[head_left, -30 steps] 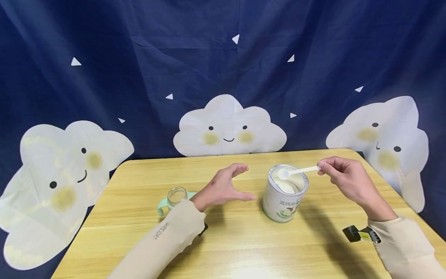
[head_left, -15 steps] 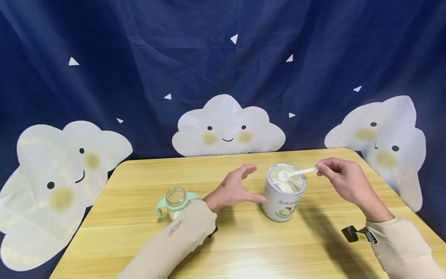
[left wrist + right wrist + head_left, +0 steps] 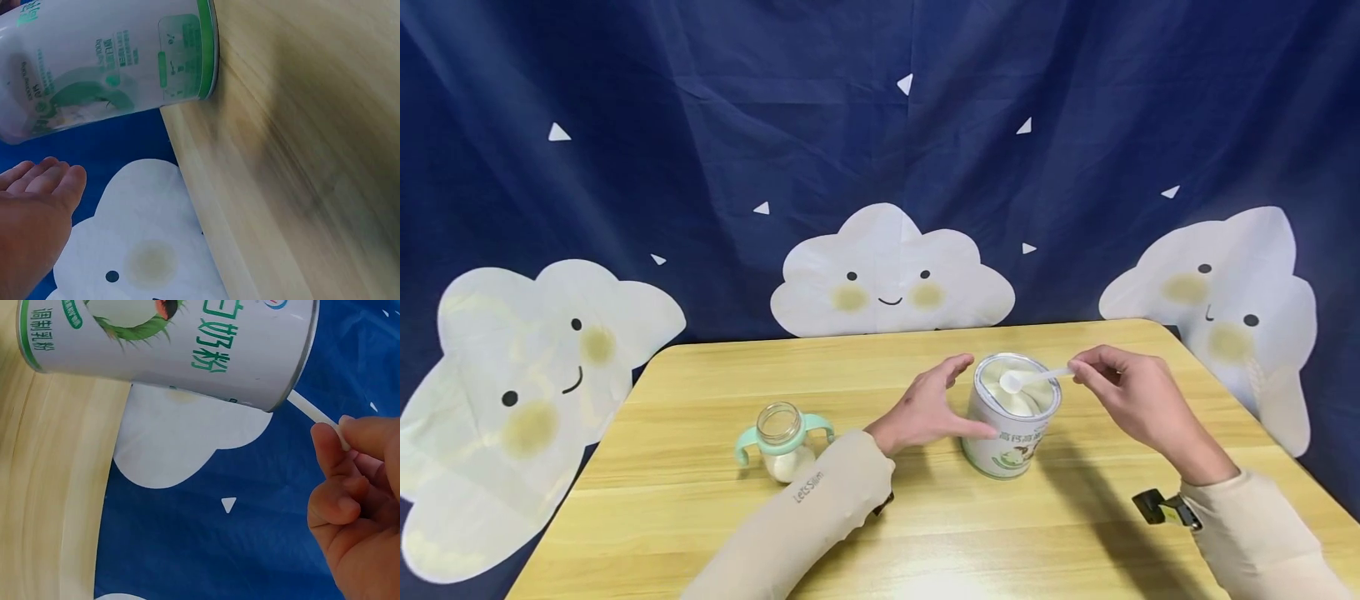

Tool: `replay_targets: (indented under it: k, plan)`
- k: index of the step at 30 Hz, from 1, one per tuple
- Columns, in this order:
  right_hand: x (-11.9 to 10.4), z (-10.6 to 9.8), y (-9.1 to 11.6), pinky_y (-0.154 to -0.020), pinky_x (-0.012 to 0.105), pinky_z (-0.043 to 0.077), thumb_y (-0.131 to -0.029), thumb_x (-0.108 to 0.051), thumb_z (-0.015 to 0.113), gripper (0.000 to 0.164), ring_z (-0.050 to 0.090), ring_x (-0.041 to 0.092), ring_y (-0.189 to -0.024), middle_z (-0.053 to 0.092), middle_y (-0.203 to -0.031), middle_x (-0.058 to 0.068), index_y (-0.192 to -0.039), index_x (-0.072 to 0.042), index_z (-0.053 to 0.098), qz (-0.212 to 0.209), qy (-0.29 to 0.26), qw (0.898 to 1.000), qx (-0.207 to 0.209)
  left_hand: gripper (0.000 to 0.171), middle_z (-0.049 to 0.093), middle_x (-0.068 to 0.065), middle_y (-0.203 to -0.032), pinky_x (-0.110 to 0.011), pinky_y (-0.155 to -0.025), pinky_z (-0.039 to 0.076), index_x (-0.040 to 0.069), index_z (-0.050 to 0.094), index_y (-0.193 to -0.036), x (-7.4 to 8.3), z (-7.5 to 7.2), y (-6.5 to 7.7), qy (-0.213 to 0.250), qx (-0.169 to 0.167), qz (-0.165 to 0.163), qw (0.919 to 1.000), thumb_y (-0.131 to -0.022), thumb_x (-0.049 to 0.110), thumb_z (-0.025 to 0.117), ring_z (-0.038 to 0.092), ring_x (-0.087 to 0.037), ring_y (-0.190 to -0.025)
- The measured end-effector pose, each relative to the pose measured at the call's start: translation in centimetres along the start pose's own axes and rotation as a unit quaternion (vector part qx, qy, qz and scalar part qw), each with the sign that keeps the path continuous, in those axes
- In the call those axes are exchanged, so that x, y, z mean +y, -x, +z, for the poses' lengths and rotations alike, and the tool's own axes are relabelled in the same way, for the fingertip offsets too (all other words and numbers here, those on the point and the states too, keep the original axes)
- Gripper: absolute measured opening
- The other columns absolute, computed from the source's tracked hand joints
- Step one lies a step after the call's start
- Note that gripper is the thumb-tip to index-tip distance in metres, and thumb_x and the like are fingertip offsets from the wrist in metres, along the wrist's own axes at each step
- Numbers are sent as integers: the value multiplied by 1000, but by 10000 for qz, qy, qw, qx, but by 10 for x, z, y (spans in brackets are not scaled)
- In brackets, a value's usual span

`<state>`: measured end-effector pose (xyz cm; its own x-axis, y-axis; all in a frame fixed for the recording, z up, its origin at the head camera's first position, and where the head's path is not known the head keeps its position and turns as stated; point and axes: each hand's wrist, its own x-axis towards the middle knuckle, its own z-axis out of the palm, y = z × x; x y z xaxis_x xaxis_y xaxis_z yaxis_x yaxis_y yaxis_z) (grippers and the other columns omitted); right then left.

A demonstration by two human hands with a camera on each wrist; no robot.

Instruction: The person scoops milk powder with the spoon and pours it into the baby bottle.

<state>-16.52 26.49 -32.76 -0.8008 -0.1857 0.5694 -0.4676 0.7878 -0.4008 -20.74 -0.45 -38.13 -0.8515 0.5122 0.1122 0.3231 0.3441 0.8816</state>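
An open milk powder can [image 3: 1003, 442] stands upright on the table, white with green print, and pale powder shows inside its rim. My right hand [image 3: 1138, 404] pinches the handle end of a white measuring scoop [image 3: 1012, 382], whose bowl is at the can's mouth; in the right wrist view the scoop handle [image 3: 312, 411] runs from thumb and finger behind the rim. My left hand [image 3: 928, 408] is at the can's left side, thumb and fingers spread around it. In the left wrist view the fingers [image 3: 47, 178] stand apart from the can wall [image 3: 125, 62]; the thumb is out of sight there.
A clear baby bottle [image 3: 784, 442] with mint-green handles stands uncapped left of the can, close to my left sleeve [image 3: 820, 508], with something whitish inside. The wooden table [image 3: 700, 392] ends at a dark blue curtain [image 3: 820, 125] with cloud prints.
My left hand has moved right, from apart from the can to its side, uncovering more of the bottle. My right hand has shifted slightly left and down with the scoop.
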Motion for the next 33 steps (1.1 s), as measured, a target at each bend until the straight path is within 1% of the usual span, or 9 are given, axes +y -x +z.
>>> replay_targets:
  k: [3, 8, 10, 14, 17, 21, 26, 30, 33]
  plan:
    - [0, 2, 1, -49, 15, 38, -90, -6, 74, 5, 50, -1, -58, 68, -72, -5, -86, -8, 74, -176, 44, 9998, -11, 104, 38, -3, -157, -37, -113, 36, 9, 35, -154, 0, 5, -2, 126, 7, 72, 9999, -70, 27, 93, 40, -29, -141]
    - [-1, 3, 2, -49, 14, 39, -87, -7, 78, 3, 48, -1, -58, 65, -71, -9, -87, -7, 75, -446, 166, 9988, -97, 104, 42, 0, -154, -26, -112, 35, 9, 35, -154, -2, 14, -6, 323, 39, 206, 9993, -69, 24, 94, 42, -18, -139]
    - [-2, 4, 2, -50, 14, 40, -85, -5, 79, 5, 48, -1, -58, 66, -71, -9, -88, -6, 75, -588, 244, 9979, -117, 104, 44, 3, -152, -25, -112, 36, 11, 36, -154, -3, 17, -7, 347, 83, 200, 9992, -69, 24, 95, 42, -14, -138]
    - [-4, 6, 2, -51, 17, 46, -82, -2, 79, 8, 53, 0, -60, 69, -75, -6, -86, -7, 75, -922, 455, 9947, -97, 105, 48, 6, -147, -28, -110, 38, 14, 37, -153, -3, 23, -9, 387, 204, 149, 9989, -67, 25, 95, 45, -14, -135]
    - [-5, 9, 2, -51, 20, 48, -81, 0, 80, 10, 55, 2, -60, 70, -75, -5, -85, -9, 76, -992, 536, 9936, -121, 104, 52, 8, -143, -28, -109, 40, 16, 39, -152, -5, 26, -10, 467, 259, 190, 9984, -66, 24, 96, 48, -12, -133]
    - [-10, 12, 1, -50, 23, 48, -82, -1, 79, 9, 56, 4, -59, 70, -73, -5, -82, -10, 76, -690, 517, 9962, -119, 100, 56, 7, -137, -26, -106, 42, 19, 42, -150, -7, 30, -11, 558, 276, 289, 9976, -67, 23, 96, 51, -10, -128]
    - [-20, 18, -3, -48, 25, 46, -84, -2, 76, 9, 54, 6, -57, 69, -69, -3, -78, -9, 75, -181, 370, 9991, -63, 96, 59, 6, -132, -26, -102, 44, 18, 45, -148, -9, 31, -11, 549, 328, 323, 9974, -66, 23, 96, 55, -12, -122]
    - [-28, 24, -9, -47, 25, 43, -87, -4, 72, 11, 51, 9, -54, 66, -64, -3, -76, -7, 73, 120, 357, 9992, -164, 94, 60, 8, -129, -25, -101, 45, 17, 47, -146, -9, 31, -12, 529, 356, 333, 9974, -66, 22, 96, 56, -9, -119]
    - [-31, 27, -14, -48, 27, 43, -88, -7, 70, 12, 52, 11, -54, 66, -64, -1, -77, -5, 73, 349, 337, 9985, -240, 93, 60, 8, -129, -24, -101, 44, 16, 47, -145, -8, 31, -13, 581, 325, 312, 9973, -66, 22, 96, 56, -9, -120]
